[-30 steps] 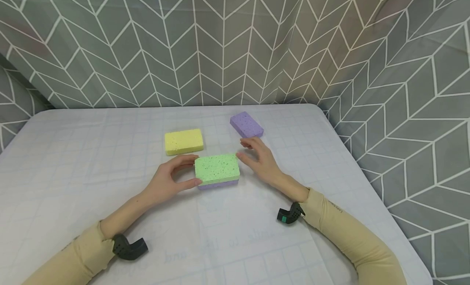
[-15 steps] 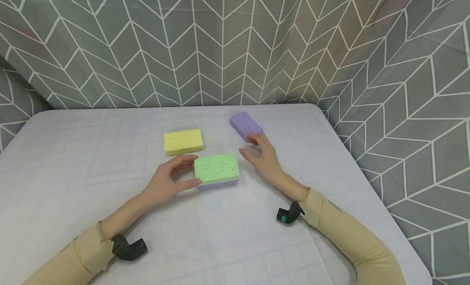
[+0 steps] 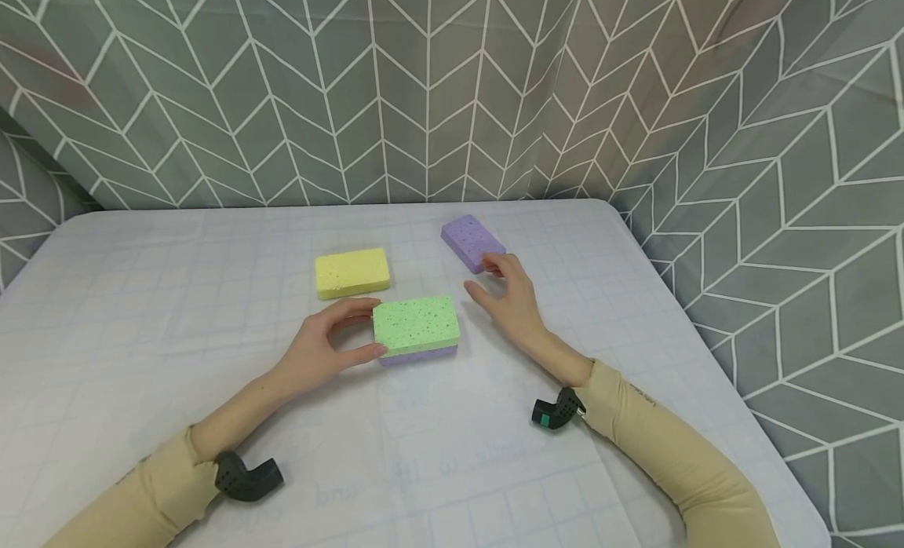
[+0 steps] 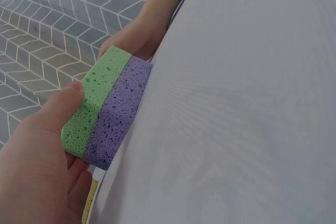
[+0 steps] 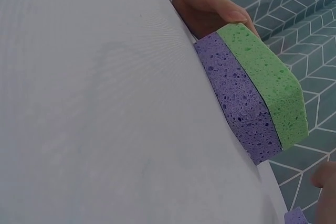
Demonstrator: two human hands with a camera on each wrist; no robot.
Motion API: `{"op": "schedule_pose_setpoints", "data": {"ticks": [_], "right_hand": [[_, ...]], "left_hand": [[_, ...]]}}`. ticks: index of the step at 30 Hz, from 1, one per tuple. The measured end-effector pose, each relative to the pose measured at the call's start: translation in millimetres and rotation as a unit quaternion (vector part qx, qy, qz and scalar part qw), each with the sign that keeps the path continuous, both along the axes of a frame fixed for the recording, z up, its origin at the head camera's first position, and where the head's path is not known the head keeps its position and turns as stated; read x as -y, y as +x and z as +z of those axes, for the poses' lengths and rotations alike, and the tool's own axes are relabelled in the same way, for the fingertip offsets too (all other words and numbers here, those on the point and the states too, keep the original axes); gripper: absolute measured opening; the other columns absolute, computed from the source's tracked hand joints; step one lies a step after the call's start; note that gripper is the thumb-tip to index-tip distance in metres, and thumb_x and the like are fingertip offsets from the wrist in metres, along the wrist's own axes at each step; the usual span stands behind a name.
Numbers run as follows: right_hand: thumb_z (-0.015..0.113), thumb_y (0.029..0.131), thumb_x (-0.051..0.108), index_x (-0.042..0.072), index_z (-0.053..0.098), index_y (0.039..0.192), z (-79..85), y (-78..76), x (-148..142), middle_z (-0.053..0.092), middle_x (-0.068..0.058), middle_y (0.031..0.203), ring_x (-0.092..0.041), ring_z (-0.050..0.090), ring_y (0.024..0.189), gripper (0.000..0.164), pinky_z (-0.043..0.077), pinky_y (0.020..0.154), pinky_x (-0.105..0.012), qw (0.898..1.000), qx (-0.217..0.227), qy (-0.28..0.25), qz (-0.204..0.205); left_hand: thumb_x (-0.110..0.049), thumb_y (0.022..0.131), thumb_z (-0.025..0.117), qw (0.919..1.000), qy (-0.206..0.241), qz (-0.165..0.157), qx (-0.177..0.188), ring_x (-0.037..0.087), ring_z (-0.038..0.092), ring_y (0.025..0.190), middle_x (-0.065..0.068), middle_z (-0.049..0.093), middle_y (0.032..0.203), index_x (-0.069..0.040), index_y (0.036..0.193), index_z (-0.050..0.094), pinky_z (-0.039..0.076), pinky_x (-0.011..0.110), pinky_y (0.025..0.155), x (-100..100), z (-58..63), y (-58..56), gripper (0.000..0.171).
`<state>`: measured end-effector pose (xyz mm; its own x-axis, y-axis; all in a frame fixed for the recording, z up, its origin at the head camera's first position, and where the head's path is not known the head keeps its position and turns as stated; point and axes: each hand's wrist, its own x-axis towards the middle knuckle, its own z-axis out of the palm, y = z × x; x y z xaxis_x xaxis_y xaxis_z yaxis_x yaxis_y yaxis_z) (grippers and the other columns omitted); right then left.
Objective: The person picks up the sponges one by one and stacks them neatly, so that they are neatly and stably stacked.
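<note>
A light green sponge lies flat on top of a purple sponge, their edges nearly lined up. My left hand holds the green sponge by its left end, thumb on the near side and fingers at the far side. Close to the near corner of a second purple sponge is my right hand, fingers loosely bent and thumb apart, gripping nothing. Whether its fingertips touch that sponge I cannot tell. Behind the stack rests a yellow sponge.
A white cloth with faint grid lines covers the table, which has rounded far corners. Grey curtains with white zigzag lines hang behind it and along the right side. Both wrists carry black cameras.
The right hand has drawn away from the green sponge, moving slightly right and back toward the second purple sponge. The left hand and the stack stay put.
</note>
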<state>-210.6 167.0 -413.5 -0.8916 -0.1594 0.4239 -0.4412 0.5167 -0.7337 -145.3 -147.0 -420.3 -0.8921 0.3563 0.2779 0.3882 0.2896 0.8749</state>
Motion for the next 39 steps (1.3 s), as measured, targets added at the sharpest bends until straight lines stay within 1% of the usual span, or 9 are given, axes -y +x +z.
{"op": "schedule_pose_setpoints", "data": {"ticks": [7,16,20,24,32,39], "right_hand": [[0.077,0.088,0.018,-0.002,0.056,0.133,-0.9,-1.5,0,0.058,-0.016,0.122,-0.032,0.056,0.113,0.053,0.049,0.101,-0.046,1.0,0.004,-0.007,-0.011],[0.076,0.09,0.018,-0.002,0.057,0.132,-0.5,-5.4,-1,0.058,-0.016,0.12,-0.031,0.055,0.112,0.05,0.048,0.101,-0.046,1.0,0.011,-0.015,-0.024],[0.076,0.089,0.017,-0.003,0.056,0.132,-0.9,-7.7,-3,0.057,-0.017,0.121,-0.032,0.055,0.113,0.051,0.048,0.102,-0.045,0.999,0.004,-0.013,-0.034],[0.076,0.09,0.018,-0.003,0.054,0.133,-0.8,-9.4,-4,0.056,-0.016,0.123,-0.031,0.055,0.114,0.052,0.047,0.104,-0.043,0.999,0.008,-0.011,-0.045],[0.074,0.09,0.019,-0.004,0.052,0.135,-0.5,-14.8,-7,0.054,-0.018,0.126,-0.033,0.053,0.118,0.055,0.045,0.107,-0.042,0.998,0.012,-0.004,-0.062],[0.074,0.091,0.023,-0.004,0.049,0.138,-0.2,-17.5,-9,0.051,-0.017,0.13,-0.031,0.05,0.123,0.06,0.042,0.11,-0.042,0.996,0.034,0.006,-0.081]], "left_hand": [[-0.017,0.078,0.087,1.0,-0.002,0.002,0.004,0.011,0.061,0.121,-0.002,0.065,0.129,-0.019,0.135,0.059,0.049,0.028,0.108,-1,1.2,0.7,0.063],[-0.017,0.078,0.087,1.0,-0.005,0.005,0.004,0.009,0.061,0.12,-0.002,0.065,0.129,-0.019,0.135,0.059,0.049,0.027,0.107,-1,2.6,1.5,0.063],[-0.017,0.078,0.087,1.0,-0.005,0.005,0.001,0.01,0.061,0.12,-0.002,0.066,0.128,-0.019,0.134,0.059,0.049,0.025,0.107,-1,1.9,1.3,0.063],[-0.017,0.079,0.087,1.0,-0.006,0.003,-0.002,0.012,0.061,0.12,0.0,0.066,0.128,-0.017,0.135,0.059,0.049,0.025,0.107,-1,1.2,1.2,0.062],[-0.015,0.081,0.085,0.9999,-0.009,0.005,-0.005,0.016,0.061,0.121,0.004,0.066,0.129,-0.015,0.136,0.058,0.049,0.027,0.107,-1,0.9,1.6,0.061],[-0.016,0.081,0.085,0.9999,-0.007,0.003,-0.007,0.017,0.062,0.12,0.003,0.066,0.128,-0.016,0.135,0.059,0.05,0.026,0.107,-1,-0.1,0.3,0.061]]}}
